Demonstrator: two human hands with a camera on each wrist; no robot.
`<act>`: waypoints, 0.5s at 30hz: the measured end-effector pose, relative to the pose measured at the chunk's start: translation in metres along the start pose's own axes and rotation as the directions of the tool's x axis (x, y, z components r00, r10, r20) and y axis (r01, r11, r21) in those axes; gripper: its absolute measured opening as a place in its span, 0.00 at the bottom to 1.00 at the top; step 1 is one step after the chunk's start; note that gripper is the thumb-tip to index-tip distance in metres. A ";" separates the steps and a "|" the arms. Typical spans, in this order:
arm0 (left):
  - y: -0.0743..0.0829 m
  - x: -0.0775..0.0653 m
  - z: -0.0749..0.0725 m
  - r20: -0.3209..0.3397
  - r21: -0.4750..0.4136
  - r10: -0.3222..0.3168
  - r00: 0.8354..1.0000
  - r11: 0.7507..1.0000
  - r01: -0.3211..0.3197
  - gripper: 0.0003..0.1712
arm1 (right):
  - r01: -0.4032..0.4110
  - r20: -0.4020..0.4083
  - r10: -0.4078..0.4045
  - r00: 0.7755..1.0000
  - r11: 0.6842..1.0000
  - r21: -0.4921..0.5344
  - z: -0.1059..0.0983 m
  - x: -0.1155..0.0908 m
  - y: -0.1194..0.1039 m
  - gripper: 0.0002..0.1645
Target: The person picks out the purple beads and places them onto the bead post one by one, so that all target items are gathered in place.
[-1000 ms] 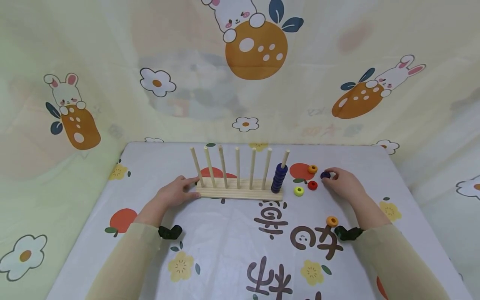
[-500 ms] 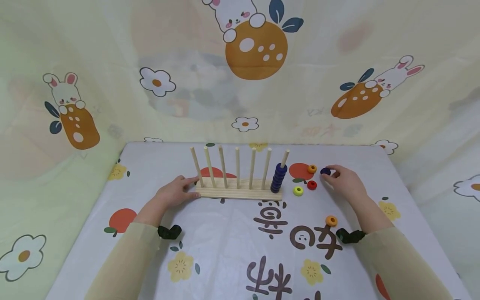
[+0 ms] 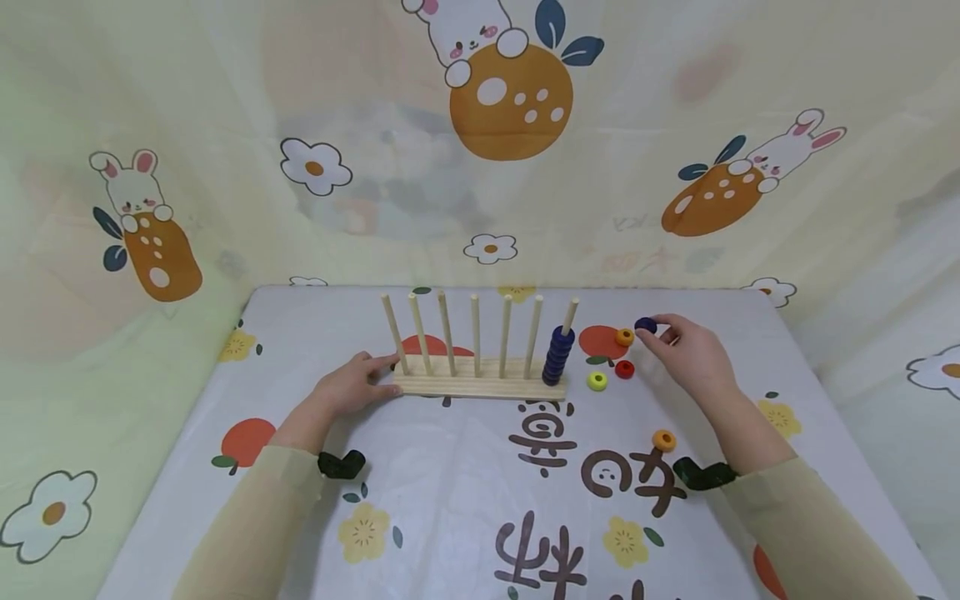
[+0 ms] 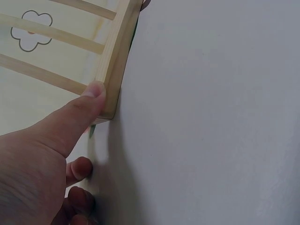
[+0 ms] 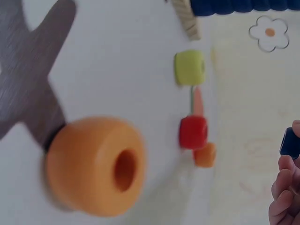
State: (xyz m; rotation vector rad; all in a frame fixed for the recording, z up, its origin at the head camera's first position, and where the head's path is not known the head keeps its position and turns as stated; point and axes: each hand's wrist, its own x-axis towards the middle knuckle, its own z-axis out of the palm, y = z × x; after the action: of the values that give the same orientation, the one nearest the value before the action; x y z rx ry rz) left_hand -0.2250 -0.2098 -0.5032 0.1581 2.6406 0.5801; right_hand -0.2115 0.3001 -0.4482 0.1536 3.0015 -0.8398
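A wooden peg rack (image 3: 480,387) with a row of upright pegs stands on the table. Dark blue beads (image 3: 557,358) are stacked on its rightmost peg. My left hand (image 3: 348,386) grips the rack's left end, index finger at the back; in the left wrist view the thumb (image 4: 86,105) lies on the base's edge. Off to the right of the rack, my right hand (image 3: 693,357) pinches a dark blue bead (image 3: 645,326) between thumb and fingers, raised off the cloth. The right wrist view shows that bead (image 5: 290,143) at its right edge.
Between rack and right hand lie a yellow-green bead (image 3: 597,381), a red bead (image 3: 625,369) and an orange bead (image 3: 625,337). Another orange bead (image 3: 663,441) sits nearer, by the right wrist. A patterned cloth covers the table, and a printed curtain (image 3: 390,208) hangs behind.
My right hand has lifted the dark blue bead and moved it slightly up and left in the head view. The left hand and the rack stay in place.
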 end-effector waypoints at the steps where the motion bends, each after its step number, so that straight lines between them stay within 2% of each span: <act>1: 0.000 0.000 0.001 0.000 0.001 0.001 1.000 1.000 -0.001 0.43 | 0.007 -0.004 -0.007 1.000 1.000 0.005 -0.001 -0.001 -0.003 0.42; 15: 0.002 0.000 0.000 -0.001 -0.011 -0.014 1.000 1.000 0.014 0.43 | 0.131 -0.070 -0.128 0.989 0.991 0.037 -0.020 -0.022 -0.060 0.40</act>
State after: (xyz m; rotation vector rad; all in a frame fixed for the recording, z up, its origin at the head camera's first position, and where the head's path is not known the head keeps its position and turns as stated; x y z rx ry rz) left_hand -0.2248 -0.2084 -0.5022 0.1362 2.6373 0.5907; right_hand -0.1957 0.2575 -0.3989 -0.0135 3.0863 -0.9265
